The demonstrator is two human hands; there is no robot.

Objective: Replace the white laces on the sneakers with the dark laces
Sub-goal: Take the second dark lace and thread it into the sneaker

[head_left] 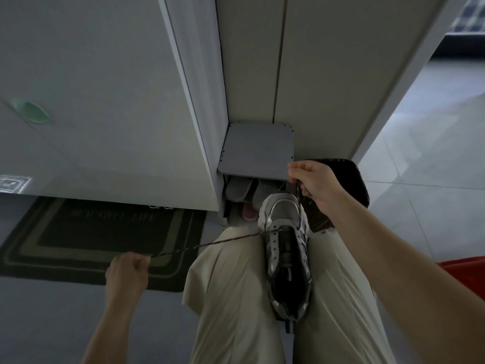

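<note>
A silver and black sneaker lies wedged between my knees in beige trousers, toe pointing away from me. A dark lace runs through its lowest eyelets near the toe. My left hand grips one end, pulled taut out to the left over the mat. My right hand pinches the other end above the toe, and that end hangs down to the shoe. The upper eyelets look empty. No white lace is visible.
A grey shoe rack with slippers beneath stands in the corner ahead. A dark doormat lies on the floor at left. A black bin sits behind my right hand. Something red shows at right.
</note>
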